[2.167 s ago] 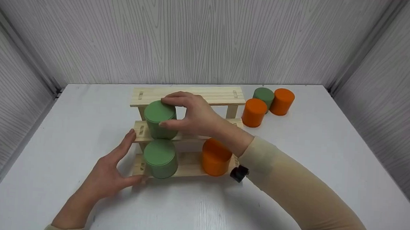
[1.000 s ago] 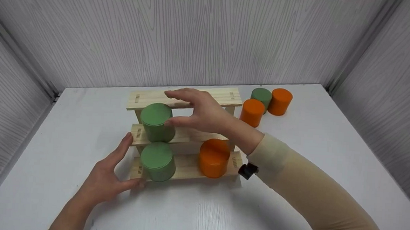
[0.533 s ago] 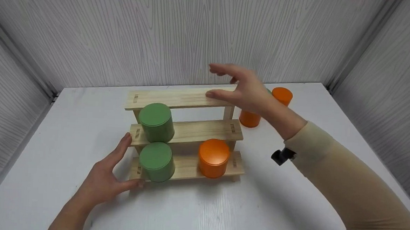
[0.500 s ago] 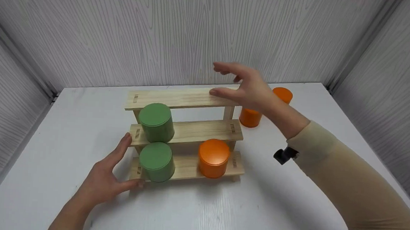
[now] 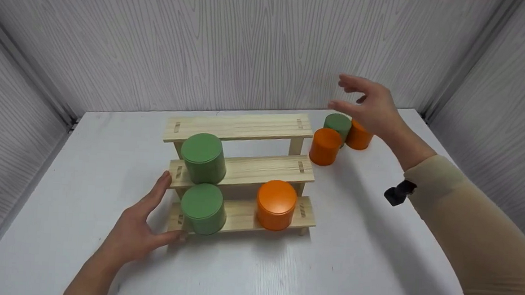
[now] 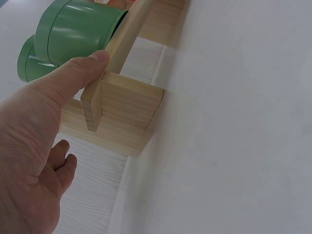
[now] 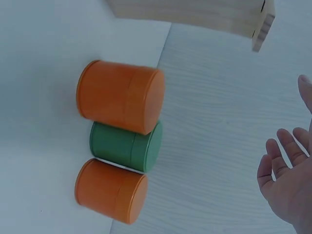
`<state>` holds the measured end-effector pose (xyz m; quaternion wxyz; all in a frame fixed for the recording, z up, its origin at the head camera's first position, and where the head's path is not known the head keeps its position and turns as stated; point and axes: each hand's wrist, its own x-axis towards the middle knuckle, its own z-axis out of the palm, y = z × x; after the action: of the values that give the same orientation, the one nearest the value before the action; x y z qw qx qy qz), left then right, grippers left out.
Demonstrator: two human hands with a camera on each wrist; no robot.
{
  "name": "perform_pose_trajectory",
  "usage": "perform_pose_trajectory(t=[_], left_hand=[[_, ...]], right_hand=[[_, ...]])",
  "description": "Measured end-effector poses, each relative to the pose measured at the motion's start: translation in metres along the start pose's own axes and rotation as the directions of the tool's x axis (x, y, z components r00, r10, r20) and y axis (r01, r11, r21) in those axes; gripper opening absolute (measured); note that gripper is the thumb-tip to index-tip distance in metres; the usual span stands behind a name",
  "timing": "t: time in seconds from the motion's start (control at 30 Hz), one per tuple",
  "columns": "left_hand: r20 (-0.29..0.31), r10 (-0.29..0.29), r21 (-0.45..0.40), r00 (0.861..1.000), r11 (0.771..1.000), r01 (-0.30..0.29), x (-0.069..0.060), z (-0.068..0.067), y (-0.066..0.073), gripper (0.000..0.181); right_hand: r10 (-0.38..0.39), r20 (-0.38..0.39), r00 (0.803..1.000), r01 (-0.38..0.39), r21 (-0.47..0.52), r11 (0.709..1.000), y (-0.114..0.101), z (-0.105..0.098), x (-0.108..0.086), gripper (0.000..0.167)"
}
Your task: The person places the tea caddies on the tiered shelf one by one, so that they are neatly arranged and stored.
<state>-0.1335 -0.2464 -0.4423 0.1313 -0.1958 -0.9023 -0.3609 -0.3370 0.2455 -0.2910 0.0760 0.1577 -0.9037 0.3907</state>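
Note:
A three-tier wooden rack stands on the white table. One green canister is at the left of its middle tier, another green canister at the left of the bottom tier, and an orange canister at the bottom right. My left hand touches the rack's left end; in the left wrist view the left hand's thumb rests on the board's edge. My right hand, empty with fingers parted, hovers above the orange canister at the back right. The right wrist view shows the right hand apart from everything.
To the right of the rack, a green canister stands between that back orange one and a nearer orange canister. Grey wood-grain panels enclose the table at the back and sides.
My right hand has let go of the green canister on the middle tier and moved right, over the loose canisters. My left hand has stayed at the rack's left end.

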Motion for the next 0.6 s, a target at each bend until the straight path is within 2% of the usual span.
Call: perform_pose_trajectory(t=[0.2,0.43,0.6], left_hand=[[-0.019,0.017,-0.011,1.0,1.0,-0.017,0.0,0.001,0.002,0.124],[-0.005,-0.017,0.0,1.0,1.0,0.017,0.0,0.002,0.003,0.125],[-0.001,0.0,0.015,1.0,1.0,0.0,0.004,0.004,0.003,0.125]], right_hand=[[0.115,-0.011,0.993,-0.115,0.023,0.993,0.039,-0.013,0.0,0.081],[0.248,-0.011,0.969,-0.247,0.044,0.968,0.085,-0.016,-0.004,0.094],[0.309,-0.014,0.951,-0.308,0.054,0.95,0.111,-0.015,-0.011,0.101]])
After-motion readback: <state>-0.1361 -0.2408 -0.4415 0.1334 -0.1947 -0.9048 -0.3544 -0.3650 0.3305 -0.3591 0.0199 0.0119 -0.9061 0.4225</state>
